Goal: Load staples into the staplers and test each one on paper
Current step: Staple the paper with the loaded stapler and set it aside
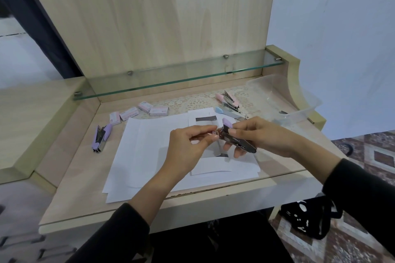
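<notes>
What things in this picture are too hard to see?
All in the head view:
- Whether staples are inside the stapler held by the right hand: the left hand pinches its open end and covers it.
- Words on the staple boxes: too small.
- The dark bit inside the plastic tub: tiny, blurred by the cloudy wall.
- The black bag on the floor: partly behind the desk and right sleeve.
</notes>
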{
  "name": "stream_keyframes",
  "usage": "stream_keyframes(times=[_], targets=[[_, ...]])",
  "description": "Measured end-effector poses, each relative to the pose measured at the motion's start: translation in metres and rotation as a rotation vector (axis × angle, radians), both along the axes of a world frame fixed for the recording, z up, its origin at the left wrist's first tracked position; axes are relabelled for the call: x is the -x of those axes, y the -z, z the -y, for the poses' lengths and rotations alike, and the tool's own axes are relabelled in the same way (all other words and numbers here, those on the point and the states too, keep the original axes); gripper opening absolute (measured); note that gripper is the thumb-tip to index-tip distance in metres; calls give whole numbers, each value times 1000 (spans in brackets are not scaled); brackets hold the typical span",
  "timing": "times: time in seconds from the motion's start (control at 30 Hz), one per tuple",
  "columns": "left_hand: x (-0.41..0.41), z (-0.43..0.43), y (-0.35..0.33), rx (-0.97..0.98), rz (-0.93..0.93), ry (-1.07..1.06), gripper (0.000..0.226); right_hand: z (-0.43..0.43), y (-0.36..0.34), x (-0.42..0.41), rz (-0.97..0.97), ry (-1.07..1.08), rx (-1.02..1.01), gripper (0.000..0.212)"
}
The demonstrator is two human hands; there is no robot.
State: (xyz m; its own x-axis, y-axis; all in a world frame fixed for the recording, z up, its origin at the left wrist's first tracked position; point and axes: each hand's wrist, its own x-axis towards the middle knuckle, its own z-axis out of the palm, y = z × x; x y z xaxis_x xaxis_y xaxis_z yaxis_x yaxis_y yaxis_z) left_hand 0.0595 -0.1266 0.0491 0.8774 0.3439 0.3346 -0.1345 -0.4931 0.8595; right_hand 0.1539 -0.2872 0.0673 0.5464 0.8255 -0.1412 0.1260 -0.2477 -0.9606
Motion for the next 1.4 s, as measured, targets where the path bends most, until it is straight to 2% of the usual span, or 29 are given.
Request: stream_keyframes(times=[0.17,0.37,0.5,0.63,0.73,0.87,0.97,1.07,1.13,1.23,1.33,1.4], targets=[[-1,-1,-2,-30,51,-7,30,-3,-2,3,58,77,-74,30],[-11,-5,-2,39,79,-3,32,-4,-3,1,101,62,-137,29],[-26,-19,-4,-35,-31,81,25,-3,1,-11,87,125,-85,32],[-59,-48,-3,-172,-151,25,20,1,3,-28,25,225,-76,20],[-82,-67,5,-384,-294,-29,31,2,3,-40,18,270,-47,29],[-99,-73,15,-618,-482,47,63,-1,-1,-49,11,256,81,36],[-105,-72,16,-628,-542,59,75,-14,0,-54,80,224,250,41],[-112,-77,12,-652,-503,21,78,-33,5,-59,116,238,266,41],[-115,-80,9,-674,-491,17,74,-44,9,-65,158,299,267,44],[-114,-83,9,-627,-494,31,53,-53,11,-72,179,308,271,47],[-111,-88,15,-519,-448,46,30,-51,13,-72,216,248,270,34],[-109,-89,18,-402,-367,40,27,-46,14,-72,240,207,264,30]])
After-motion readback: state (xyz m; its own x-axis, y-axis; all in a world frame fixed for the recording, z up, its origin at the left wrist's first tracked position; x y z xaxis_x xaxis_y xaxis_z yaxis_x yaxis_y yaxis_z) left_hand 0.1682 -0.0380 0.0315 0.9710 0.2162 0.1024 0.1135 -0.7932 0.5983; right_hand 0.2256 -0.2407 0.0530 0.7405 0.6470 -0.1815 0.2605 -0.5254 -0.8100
